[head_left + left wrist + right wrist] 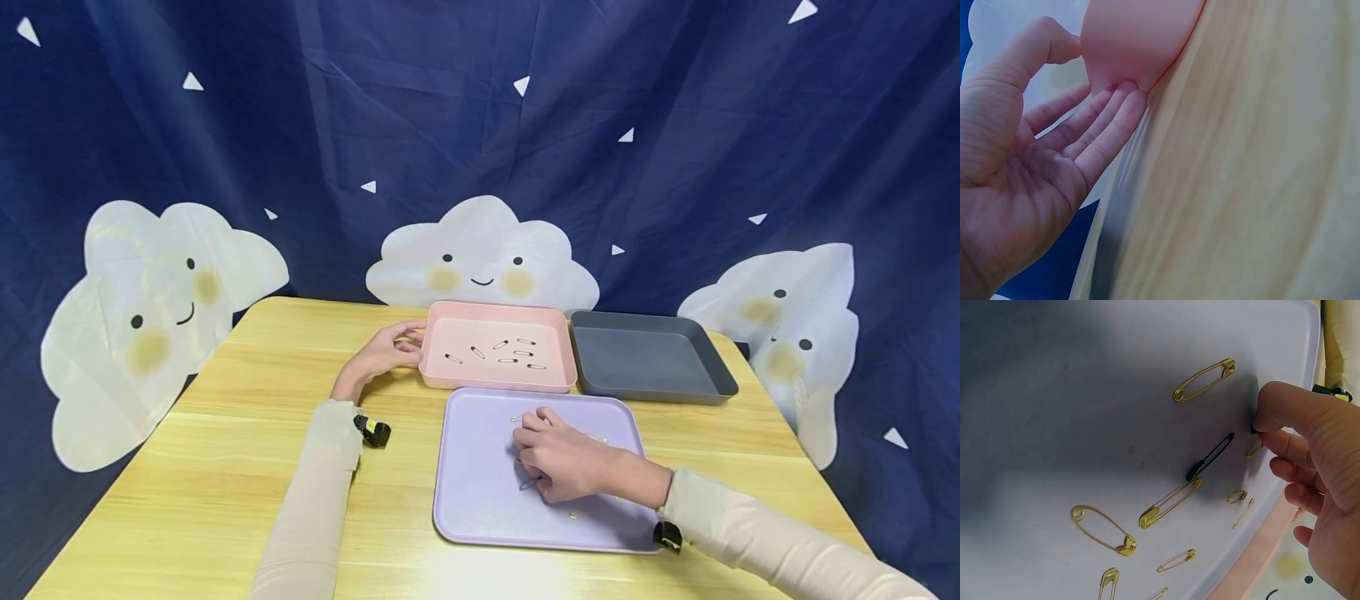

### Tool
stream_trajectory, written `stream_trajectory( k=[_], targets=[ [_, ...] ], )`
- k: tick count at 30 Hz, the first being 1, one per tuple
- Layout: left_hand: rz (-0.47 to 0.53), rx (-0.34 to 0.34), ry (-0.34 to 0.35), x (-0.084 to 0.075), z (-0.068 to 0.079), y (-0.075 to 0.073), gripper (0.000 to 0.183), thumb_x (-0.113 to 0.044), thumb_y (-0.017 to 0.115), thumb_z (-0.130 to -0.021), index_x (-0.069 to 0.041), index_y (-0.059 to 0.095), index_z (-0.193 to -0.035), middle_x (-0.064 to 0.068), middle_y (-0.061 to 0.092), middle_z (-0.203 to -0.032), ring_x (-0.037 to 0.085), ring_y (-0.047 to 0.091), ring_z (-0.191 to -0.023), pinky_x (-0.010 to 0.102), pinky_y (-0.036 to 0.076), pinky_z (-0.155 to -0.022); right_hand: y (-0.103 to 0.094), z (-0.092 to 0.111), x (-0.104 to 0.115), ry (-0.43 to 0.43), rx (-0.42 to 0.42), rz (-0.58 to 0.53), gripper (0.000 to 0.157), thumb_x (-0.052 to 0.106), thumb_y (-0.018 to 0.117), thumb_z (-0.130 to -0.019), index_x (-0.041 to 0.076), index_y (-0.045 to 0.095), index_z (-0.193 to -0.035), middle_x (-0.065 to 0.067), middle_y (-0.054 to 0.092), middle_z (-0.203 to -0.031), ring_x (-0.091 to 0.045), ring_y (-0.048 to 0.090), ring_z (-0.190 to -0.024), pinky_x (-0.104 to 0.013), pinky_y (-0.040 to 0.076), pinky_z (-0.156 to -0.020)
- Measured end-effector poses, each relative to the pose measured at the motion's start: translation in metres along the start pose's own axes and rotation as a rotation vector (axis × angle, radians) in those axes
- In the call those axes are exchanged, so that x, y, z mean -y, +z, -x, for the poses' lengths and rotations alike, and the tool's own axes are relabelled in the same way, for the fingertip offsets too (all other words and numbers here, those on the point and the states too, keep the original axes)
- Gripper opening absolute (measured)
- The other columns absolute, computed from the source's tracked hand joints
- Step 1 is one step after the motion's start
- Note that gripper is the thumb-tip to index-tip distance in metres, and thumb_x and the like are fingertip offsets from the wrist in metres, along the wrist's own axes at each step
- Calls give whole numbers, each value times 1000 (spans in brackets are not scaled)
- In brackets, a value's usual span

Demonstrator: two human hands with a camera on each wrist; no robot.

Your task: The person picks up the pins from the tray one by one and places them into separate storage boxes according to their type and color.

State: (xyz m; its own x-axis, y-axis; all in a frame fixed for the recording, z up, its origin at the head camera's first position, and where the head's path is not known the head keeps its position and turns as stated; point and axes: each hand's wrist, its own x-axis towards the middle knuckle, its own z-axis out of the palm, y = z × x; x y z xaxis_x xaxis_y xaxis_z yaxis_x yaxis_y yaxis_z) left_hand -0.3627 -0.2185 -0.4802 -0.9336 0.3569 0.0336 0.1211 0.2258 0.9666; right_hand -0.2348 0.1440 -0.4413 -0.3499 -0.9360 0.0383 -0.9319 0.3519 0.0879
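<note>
In the head view my left hand [386,354] is at the left end of a pink tray [495,384], which holds several black safety pins [477,352]. The left wrist view shows its fingertips resting against the tray's outer wall [1135,37], thumb tip at the rim. My right hand [562,458] is low over a lavender tray [480,517]. Thumb and index finger pinch a small black safety pin [1254,429], mostly hidden by the fingertips. Beside them lie another black safety pin [1211,456] and several gold safety pins [1169,503] of different sizes.
A dark grey tray [652,392] stands right of the pink one, at the back of the wooden table [225,483]. The lavender tray lies in front of both. Behind the table hangs a blue curtain [450,100] with cloud prints.
</note>
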Motion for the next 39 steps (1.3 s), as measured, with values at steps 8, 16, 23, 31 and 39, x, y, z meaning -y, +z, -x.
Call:
stream_trajectory(
  k=[8,16,23,31,39],
  targets=[
    [-19,-10,-2,2,0,0,71,5,67,-90,4,37,-154,34,53,-137,34,62,-115,22,54,-86,-1,0,-1,-4,-10,7,30,17,79,-64,23,50,-62,11,43,-83,-13,35,-90,-34,28,-87],
    [-21,-4,5,1,1,-1,71,4,68,-89,4,37,-153,34,53,-136,31,64,-111,21,53,-86,-6,-1,-6,8,-45,20,26,19,80,-62,23,54,-62,11,45,-84,-14,38,-91,-37,31,-90],
    [-4,-5,-6,2,1,-1,71,5,68,-89,4,38,-153,34,53,-137,37,61,-115,21,54,-84,-13,-3,-15,30,-89,27,21,17,78,-61,23,58,-64,11,46,-84,-14,38,-90,-38,31,-90],
    [20,4,-14,2,0,-1,71,6,66,-90,3,37,-154,34,51,-138,43,59,-119,21,54,-85,-24,-6,-35,91,-145,16,25,16,80,-60,24,57,-60,9,43,-82,-15,36,-89,-39,29,-87],
    [25,12,0,3,0,-2,71,5,64,-91,4,35,-155,35,50,-139,44,59,-120,22,54,-85,-40,-7,-57,195,-175,-29,21,13,80,-63,23,61,-61,7,47,-85,-17,38,-90,-45,31,-90]
  ],
)
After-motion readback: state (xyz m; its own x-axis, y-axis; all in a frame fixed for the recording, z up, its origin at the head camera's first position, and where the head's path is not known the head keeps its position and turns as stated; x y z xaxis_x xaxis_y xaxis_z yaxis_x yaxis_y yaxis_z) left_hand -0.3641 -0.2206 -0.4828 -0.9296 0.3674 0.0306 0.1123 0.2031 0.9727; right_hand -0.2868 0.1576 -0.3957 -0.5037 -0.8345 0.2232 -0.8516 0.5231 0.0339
